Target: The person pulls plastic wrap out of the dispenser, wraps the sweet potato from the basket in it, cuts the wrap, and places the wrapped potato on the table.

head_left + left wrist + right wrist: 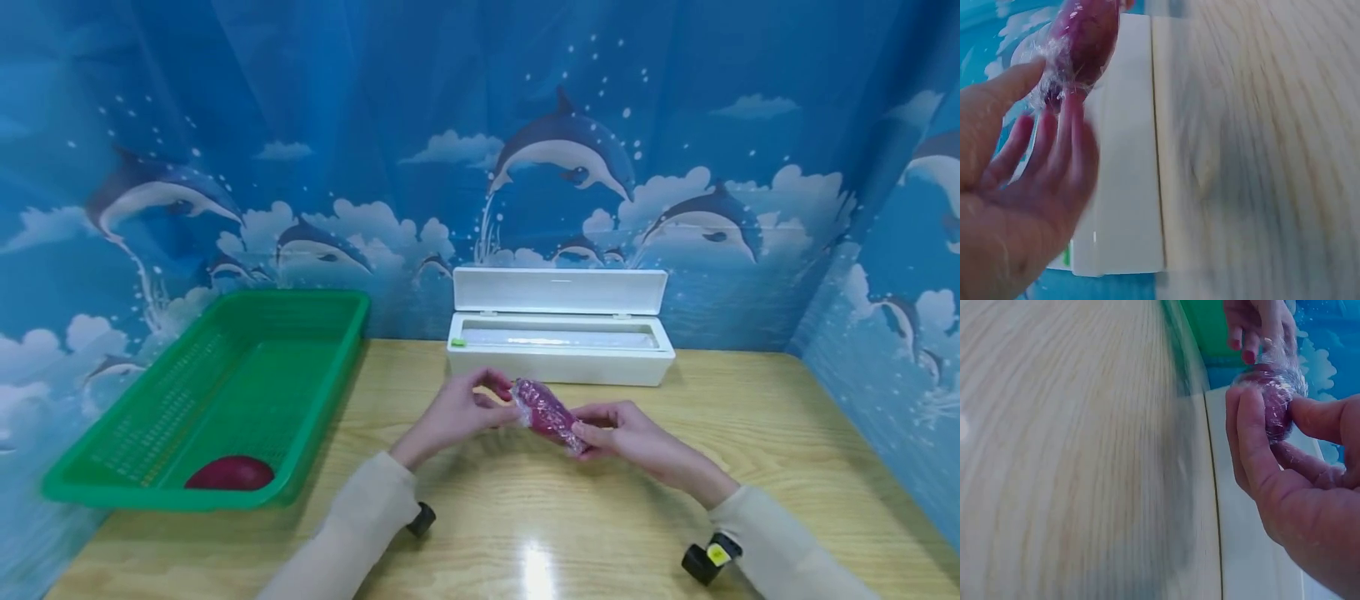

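Note:
A purplish-red sweet potato (551, 414) in crinkled clear plastic wrap is held above the table, tilted down to the right. My right hand (630, 437) grips its right end, thumb on the near side. At the left end, my left hand (461, 412) pinches the bunched wrap between thumb and fingers. Its other fingers (1063, 147) stretch out fairly straight below the wrap in the left wrist view. From the right wrist, the wrapped sweet potato (1277, 403) shows between the right thumb and curled fingers (1250, 434).
Behind the hands stands a long white wrap box (562, 367), its lid (558, 292) raised and a roll of clear film (555, 337) inside. To the left, a green basket (318, 417) holds another reddish-purple sweet potato (231, 473). Dolphin-print curtains (420, 108) border the wooden table (757, 433).

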A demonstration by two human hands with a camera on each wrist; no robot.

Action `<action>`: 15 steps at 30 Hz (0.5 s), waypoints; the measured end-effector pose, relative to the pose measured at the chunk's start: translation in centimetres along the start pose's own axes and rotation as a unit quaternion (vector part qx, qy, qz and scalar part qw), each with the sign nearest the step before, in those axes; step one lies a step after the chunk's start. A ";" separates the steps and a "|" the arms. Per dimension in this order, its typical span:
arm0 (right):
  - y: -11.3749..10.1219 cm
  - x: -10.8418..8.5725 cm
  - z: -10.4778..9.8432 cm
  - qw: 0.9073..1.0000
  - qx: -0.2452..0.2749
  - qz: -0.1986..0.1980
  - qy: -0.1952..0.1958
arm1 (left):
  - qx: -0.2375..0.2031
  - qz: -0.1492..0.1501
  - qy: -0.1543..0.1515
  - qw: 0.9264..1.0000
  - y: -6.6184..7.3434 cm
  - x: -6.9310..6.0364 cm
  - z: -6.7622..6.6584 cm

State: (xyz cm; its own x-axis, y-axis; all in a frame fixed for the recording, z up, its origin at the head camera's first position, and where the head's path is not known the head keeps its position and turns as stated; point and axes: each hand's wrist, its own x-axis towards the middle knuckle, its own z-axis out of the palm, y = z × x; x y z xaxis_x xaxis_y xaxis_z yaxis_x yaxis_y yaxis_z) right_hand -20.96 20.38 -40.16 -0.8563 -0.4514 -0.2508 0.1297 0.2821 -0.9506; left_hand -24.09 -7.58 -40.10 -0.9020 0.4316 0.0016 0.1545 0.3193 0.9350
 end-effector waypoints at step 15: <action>0.4 0.3 1.0 0.968 -0.206 -0.079 0.122 | 0.215 -0.015 -0.016 0.976 -0.2 0.5 1.4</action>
State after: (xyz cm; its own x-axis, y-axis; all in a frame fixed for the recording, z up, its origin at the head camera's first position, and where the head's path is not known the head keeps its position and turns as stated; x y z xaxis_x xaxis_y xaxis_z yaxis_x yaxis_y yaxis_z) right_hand -20.63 19.51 -40.74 -0.9483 -0.3171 -0.0089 -0.1803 0.5619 -0.8073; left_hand -23.97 -6.26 -40.76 -0.8967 0.4408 -0.0413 0.2892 0.6538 0.6993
